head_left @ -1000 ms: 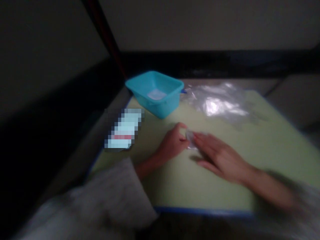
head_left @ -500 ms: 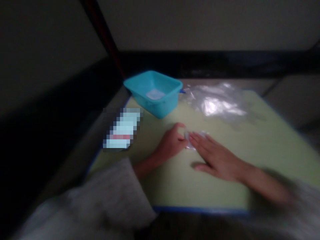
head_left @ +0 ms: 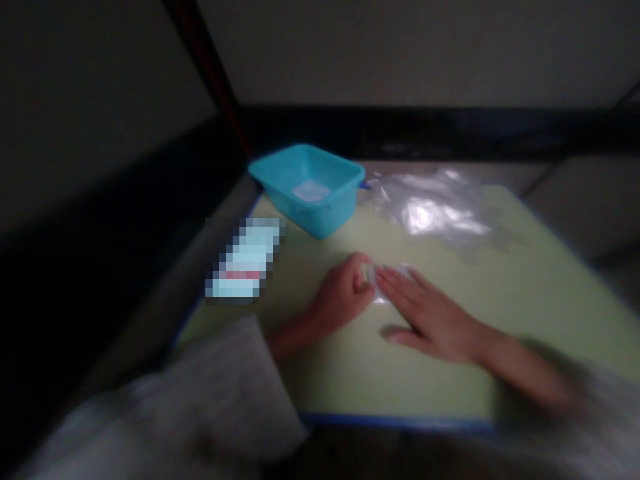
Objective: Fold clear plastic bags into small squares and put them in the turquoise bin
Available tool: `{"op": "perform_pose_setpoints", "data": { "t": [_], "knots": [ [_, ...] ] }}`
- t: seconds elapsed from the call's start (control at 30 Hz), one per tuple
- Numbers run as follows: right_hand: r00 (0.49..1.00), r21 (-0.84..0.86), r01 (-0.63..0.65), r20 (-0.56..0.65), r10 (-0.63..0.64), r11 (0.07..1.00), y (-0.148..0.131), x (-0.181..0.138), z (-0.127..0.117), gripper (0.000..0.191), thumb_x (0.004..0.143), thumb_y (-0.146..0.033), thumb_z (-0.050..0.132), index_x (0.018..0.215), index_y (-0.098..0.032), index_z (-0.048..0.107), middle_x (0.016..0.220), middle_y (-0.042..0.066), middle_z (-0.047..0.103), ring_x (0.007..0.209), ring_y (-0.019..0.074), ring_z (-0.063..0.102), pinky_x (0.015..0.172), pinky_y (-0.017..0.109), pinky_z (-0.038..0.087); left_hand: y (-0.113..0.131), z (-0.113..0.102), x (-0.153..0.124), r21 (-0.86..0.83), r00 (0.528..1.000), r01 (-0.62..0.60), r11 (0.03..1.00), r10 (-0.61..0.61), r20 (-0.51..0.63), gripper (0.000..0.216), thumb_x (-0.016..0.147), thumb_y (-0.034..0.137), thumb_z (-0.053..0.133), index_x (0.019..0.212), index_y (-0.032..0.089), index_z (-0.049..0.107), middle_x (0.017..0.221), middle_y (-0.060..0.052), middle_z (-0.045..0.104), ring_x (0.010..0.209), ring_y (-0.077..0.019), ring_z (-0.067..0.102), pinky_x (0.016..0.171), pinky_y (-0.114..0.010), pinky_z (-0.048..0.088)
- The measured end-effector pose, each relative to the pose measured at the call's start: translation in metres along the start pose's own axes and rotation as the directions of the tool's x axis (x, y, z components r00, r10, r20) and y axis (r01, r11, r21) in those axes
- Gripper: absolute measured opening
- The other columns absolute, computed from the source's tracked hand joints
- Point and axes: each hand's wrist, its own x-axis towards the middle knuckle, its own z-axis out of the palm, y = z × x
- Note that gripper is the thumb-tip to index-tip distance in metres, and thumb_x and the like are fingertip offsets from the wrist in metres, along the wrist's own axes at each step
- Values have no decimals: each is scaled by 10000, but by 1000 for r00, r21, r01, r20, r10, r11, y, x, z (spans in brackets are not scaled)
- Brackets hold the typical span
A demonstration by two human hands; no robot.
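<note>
A small clear plastic bag (head_left: 381, 293) with something whitish in it lies on the yellow-green table (head_left: 350, 373). My right hand (head_left: 430, 317) rests flat across this bag, fingers stretched out and thumb apart, hiding much of it. At the bag's left edge my left hand (head_left: 343, 293) is closed, thumb and curled forefinger pinching that edge. Blur hides the exact grip and the bag's contents.
Behind the hands stands a turquoise plastic basket (head_left: 330, 217) with a whitish flat item (head_left: 311, 191) inside. A heap of shiny clear plastic bags (head_left: 440, 210) lies at the back right. A pixelated phone-like object (head_left: 247, 260) sits by the table's left edge.
My left hand has shifted very slightly down, and its forefinger is curled more tightly at the bag's edge. My right hand stays flat on the bag.
</note>
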Motion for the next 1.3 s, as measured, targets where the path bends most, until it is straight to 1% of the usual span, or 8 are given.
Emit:
{"op": "perform_pose_setpoints", "data": {
  "t": [0.07, 0.13, 0.2, 0.3, 0.5, 0.8, 1.13, 1.3],
  "knots": [
    [1000, -9, -4, -6, 4, 1000, 1, 0, 0, 804, 900, -580, 367, 1478, -91, 97, 1493, 196, 236, 1389, 281, 198, 1106, 537, 206, 7, -2, -6, 127, 984, -174, 977, 176, -8, 261, 710, 168, 557, 970, 151, 555, 903, -62, 609, 875, -197, 575, 779, -318, 471],
    [1000, -20, -14, -21, 14, 1000, 0, 0, 0, 822, 897, -596, 350, 1473, -64, 104, 1489, 215, 234, 1394, 285, 169, 1101, 541, 212, 14, -3, -11, 193, 953, -303, 933, 294, 76, 371, 729, 199, 565, 1093, 130, 539, 1128, -125, 583, 1088, -250, 522, 951, -391, 414],
    [999, -27, -32, -39, 31, 999, 0, -1, 1, 829, 894, -605, 342, 1471, -55, 112, 1481, 226, 248, 1393, 290, 168, 1095, 543, 226, 18, -2, -17, 225, 926, -369, 902, 337, 170, 538, 760, 231, 559, 1268, 105, 435, 1341, -163, 471, 1263, -269, 409, 1057, -417, 331],
    [997, -29, -60, -50, 58, 998, -2, -2, 1, 803, 902, -584, 349, 1473, -68, 120, 1476, 223, 263, 1389, 291, 187, 1092, 545, 236, 15, 1, -22, 292, 902, -409, 865, 336, 270, 639, 832, 328, 518, 1372, 63, 303, 1467, -200, 312, 1385, -276, 240, 1120, -438, 245],
    [997, -38, -74, -35, 73, 997, -2, -2, 4, 825, 889, -608, 354, 1467, -57, 146, 1483, 223, 244, 1393, 291, 173, 1105, 531, 218, 8, 3, -26, 396, 894, -424, 814, 307, 326, 671, 910, 476, 384, 1389, 25, 256, 1481, -239, 253, 1406, -286, 166, 1132, -454, 217],
    [995, -51, -95, -12, 94, 994, -4, 0, 4, 829, 887, -641, 297, 1442, -29, 230, 1479, 220, 255, 1393, 276, 186, 1120, 508, 185, 7, 3, -27, 471, 881, -441, 764, 269, 389, 705, 923, 530, 304, 1375, -10, 286, 1486, -252, 221, 1407, -304, 143, 1137, -469, 189],
    [996, -66, -84, -30, 82, 994, 3, -6, 5, 799, 910, -586, 323, 1484, -106, 41, 1488, 206, 241, 1375, 291, 239, 1100, 545, 194, 10, 2, -24, 514, 877, -432, 742, 212, 431, 705, 917, 525, 320, 1387, 1, 279, 1497, -244, 189, 1408, -313, 134, 1131, -482, 173],
    [996, -87, -83, -26, 81, 993, 9, -11, 3, 794, 914, -579, 325, 1485, -113, 31, 1475, 216, 270, 1361, 299, 275, 1089, 549, 213, 9, 2, -25, 520, 871, -440, 732, 206, 447, 714, 912, 512, 349, 1399, -1, 252, 1501, -244, 171, 1410, -315, 117, 1134, -476, 159]
  ]
}}
